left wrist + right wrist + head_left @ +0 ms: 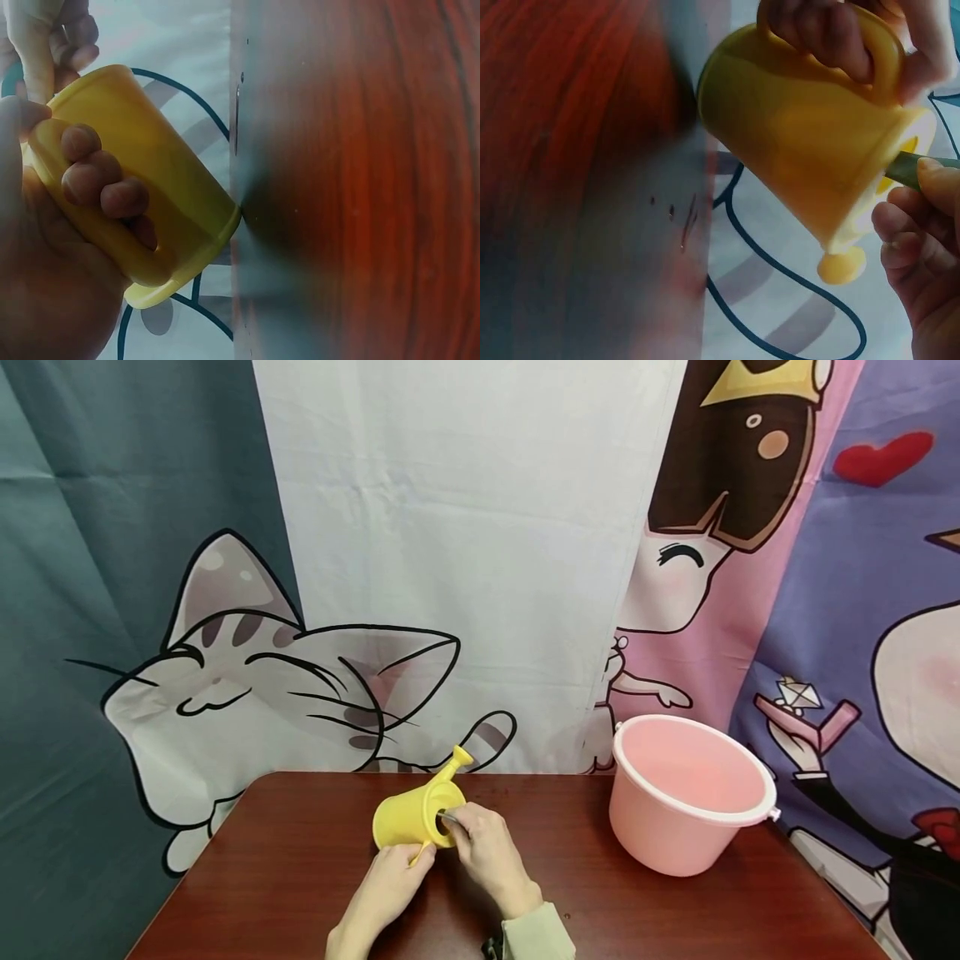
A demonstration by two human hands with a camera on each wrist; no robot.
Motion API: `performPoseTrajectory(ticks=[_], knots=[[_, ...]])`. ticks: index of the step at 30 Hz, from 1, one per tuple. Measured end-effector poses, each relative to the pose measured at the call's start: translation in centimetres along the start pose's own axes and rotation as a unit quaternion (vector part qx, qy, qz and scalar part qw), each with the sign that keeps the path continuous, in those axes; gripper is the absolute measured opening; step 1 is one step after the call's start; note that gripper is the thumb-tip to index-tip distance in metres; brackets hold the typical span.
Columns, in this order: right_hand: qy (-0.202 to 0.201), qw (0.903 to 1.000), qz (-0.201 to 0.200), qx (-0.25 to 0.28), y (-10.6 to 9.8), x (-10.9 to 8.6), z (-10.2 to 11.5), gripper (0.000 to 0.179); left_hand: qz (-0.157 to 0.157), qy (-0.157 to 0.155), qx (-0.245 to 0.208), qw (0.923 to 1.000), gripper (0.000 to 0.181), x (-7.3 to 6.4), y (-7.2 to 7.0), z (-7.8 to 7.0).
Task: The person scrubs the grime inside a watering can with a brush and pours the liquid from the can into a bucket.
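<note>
Your left hand (388, 878) grips the can (401, 818) by its handle (889, 64), tilted over the desk (285, 877); if that hold slackens, it could twist. Strip (906, 169) sits partly in its opening (910, 144), pinched by your right hand (487, 852); a skewed angle might jam it. Bucket (660, 827) is well apart rightward, out of the way.

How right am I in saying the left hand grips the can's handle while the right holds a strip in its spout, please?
Not the spout: the right hand holds the strip in the can's top opening, as the right wrist view shows. The rest stands.
</note>
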State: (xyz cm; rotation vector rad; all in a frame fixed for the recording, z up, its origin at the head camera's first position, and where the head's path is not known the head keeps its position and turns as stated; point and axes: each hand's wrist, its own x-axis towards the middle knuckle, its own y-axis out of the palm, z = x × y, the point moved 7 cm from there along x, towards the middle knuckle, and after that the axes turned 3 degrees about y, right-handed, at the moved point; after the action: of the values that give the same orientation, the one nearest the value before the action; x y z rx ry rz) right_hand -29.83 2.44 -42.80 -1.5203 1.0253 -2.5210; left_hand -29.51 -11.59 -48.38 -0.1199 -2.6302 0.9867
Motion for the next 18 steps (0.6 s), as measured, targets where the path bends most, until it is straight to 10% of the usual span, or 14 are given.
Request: performPoseTrajectory(ticks=[18], knots=[[0.004, 0.9999, 0.013, -0.004, -0.18, 0.11, 0.33, 0.004, 0.000, -0.002, -0.022, 0.9998, 0.048, -0.17, -0.32, -0.06]])
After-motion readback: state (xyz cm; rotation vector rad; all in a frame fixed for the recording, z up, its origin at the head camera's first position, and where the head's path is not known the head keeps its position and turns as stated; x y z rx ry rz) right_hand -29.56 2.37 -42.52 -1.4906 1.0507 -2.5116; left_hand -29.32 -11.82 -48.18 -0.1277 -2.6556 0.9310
